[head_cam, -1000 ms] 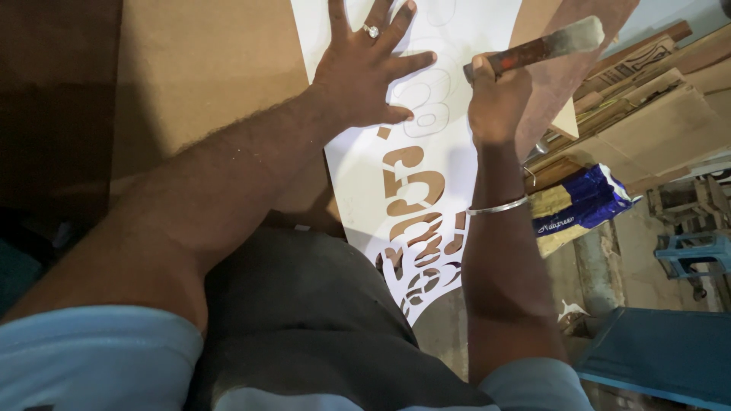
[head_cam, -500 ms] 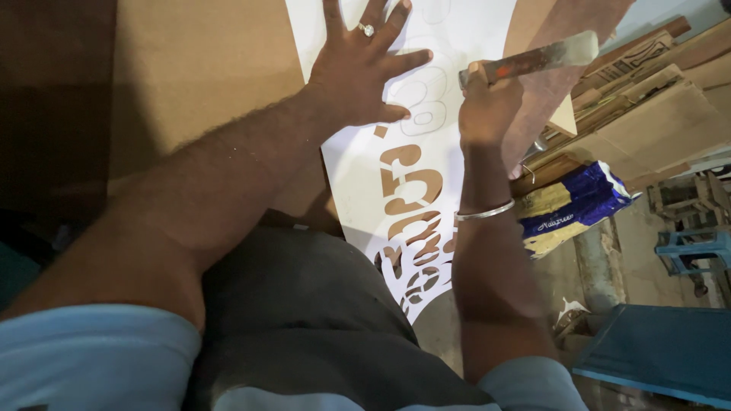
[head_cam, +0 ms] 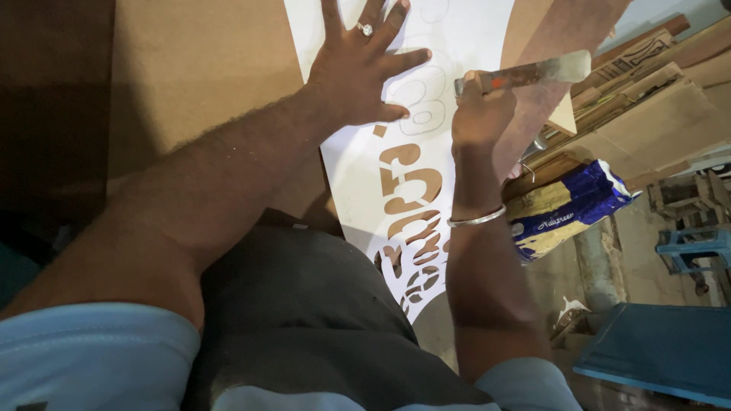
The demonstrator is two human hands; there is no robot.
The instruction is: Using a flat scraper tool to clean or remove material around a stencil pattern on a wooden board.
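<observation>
- Cardboard board [head_cam: 190, 84] is lying flat under a white stencil sheet [head_cam: 464, 30]; brown is showing through the cut-out shapes in the sheet's lower half, while the shapes higher up are only outlined, not cut.
- Blue-and-tan sack [head_cam: 567, 209] is sitting just right of the board, at its edge; whether it is open and what is in it, cannot tell.
- Stacked wood offcuts [head_cam: 655, 99] are lying behind the sack; a blue panel [head_cam: 662, 358] is lying at lower right.
- Left hand [head_cam: 362, 72] is pressing flat on the sheet, fingers fully spread, gripping nothing; a ring is showing on one finger.
- Right hand [head_cam: 476, 118] is closing tight around the handle of a chisel [head_cam: 525, 74], a thin bangle at the wrist.
- The chisel is lying roughly level above the sheet's right edge, flat metal end pointing right; whether it is touching the sheet, cannot tell.
- Versus half a second ago: the right hand and chisel are sitting slightly lower along the sheet; the left hand is staying planted.
</observation>
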